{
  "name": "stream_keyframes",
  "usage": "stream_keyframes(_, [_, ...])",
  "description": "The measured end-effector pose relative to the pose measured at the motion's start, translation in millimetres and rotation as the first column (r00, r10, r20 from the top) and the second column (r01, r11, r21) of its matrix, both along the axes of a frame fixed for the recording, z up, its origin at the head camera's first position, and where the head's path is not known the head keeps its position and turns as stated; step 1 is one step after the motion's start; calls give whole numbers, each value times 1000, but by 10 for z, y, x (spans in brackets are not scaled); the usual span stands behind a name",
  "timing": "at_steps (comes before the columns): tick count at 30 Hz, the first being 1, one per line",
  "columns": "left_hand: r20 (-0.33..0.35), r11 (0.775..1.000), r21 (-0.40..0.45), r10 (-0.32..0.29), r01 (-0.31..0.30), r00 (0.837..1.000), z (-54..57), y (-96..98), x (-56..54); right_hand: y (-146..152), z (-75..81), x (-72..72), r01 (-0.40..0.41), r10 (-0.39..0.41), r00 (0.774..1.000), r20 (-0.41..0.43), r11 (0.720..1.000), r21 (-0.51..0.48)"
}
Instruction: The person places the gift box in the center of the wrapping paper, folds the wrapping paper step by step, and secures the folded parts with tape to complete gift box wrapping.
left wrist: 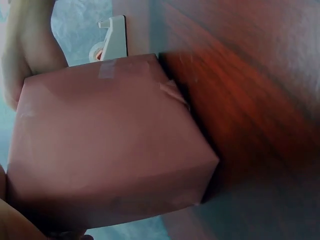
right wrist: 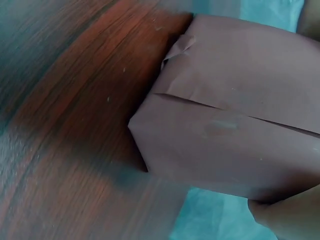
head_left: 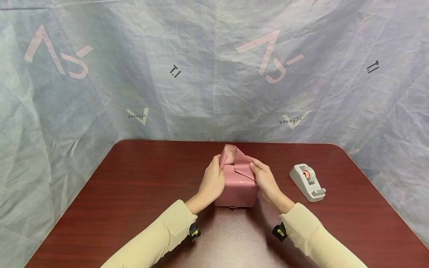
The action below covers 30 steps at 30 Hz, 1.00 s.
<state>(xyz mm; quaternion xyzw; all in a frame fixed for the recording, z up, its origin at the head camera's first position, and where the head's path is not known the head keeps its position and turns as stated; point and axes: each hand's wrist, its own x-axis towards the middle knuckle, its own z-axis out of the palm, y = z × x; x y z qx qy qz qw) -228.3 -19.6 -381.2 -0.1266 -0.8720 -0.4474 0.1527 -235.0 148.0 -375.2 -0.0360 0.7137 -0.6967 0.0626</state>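
A box wrapped in pink paper (head_left: 236, 194) stands on the table in front of me. At its top, a loose paper flap (head_left: 243, 163) rises and folds inward, showing a paler inner side. My left hand (head_left: 213, 180) grips the paper along the left upper edge. On the right, my right hand (head_left: 266, 180) pinches the folded paper between thumb and fingers. The left wrist view shows a clear tape piece (left wrist: 107, 69) near one edge of the box. In the right wrist view a long paper seam (right wrist: 235, 114) crosses a face, with a crumpled fold at its end.
A white tape dispenser (head_left: 306, 184) with a tape roll stands on the table to the right of the box. The dark red wooden table (head_left: 151, 175) ends at a grey printed cloth (head_left: 214, 93) hanging behind and on both sides.
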Motion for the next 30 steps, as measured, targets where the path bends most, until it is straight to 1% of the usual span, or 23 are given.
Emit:
stream_keyframes(2, [-9, 996, -87, 15, -16, 1000, 20, -1, 2, -11, 3, 7, 11, -9, 999, -36, 999, 50])
stream_keyframes(4, [-11, 985, -170, 27, -28, 1000, 31, 0, -2, -14, 9, 12, 23, -18, 998, -60, 995, 92])
stream_keyframes(7, [-2, 964, -264, 16, -16, 1000, 44, 0, -11, -16, 19, 15, 40, -31, 997, -74, 992, 123])
stream_keyframes(10, [17, 943, -330, -26, 30, 1000, 56, -13, -22, -28, 25, 18, 61, -49, 995, -85, 988, 143])
stream_keyframes(12, [29, 930, -361, -65, 71, 997, 68, -30, -27, -40, 32, 23, 71, -59, 994, -88, 987, 142])
stream_keyframes(14, [44, 921, -374, -98, 107, 994, 79, -52, -36, -55, 37, 27, 81, -70, 994, -89, 987, 136])
stream_keyframes(16, [67, 923, -358, -126, 142, 990, 88, -72, -44, -67, 41, 26, 87, -76, 993, -89, 988, 131])
stream_keyframes(17, [75, 929, -337, -134, 151, 988, 87, -80, -49, -72, 44, 25, 88, -77, 993, -89, 987, 132])
stream_keyframes(19, [87, 953, -260, -135, 153, 987, 91, -90, -52, -78, 46, 20, 91, -79, 993, -88, 986, 136])
stream_keyframes(21, [75, 980, -157, -110, 121, 991, 95, -89, -47, -81, 49, 14, 91, -79, 993, -87, 986, 143])
stream_keyframes(22, [63, 990, -106, -88, 94, 994, 101, -85, -43, -82, 52, 12, 90, -78, 993, -85, 985, 144])
stream_keyframes(24, [40, 999, -24, -37, 38, 998, 120, -74, -35, -82, 60, 10, 86, -75, 994, -82, 986, 145])
stream_keyframes(25, [31, 1000, -1, -12, 12, 999, 130, -68, -34, -83, 64, 9, 88, -76, 994, -83, 985, 147])
stream_keyframes(27, [31, 999, 10, 33, -33, 999, 152, -55, -33, -87, 71, 8, 91, -79, 993, -84, 985, 146])
stream_keyframes(30, [53, 997, -16, 73, -72, 996, 181, -37, -40, -97, 78, 6, 96, -85, 993, -80, 986, 139])
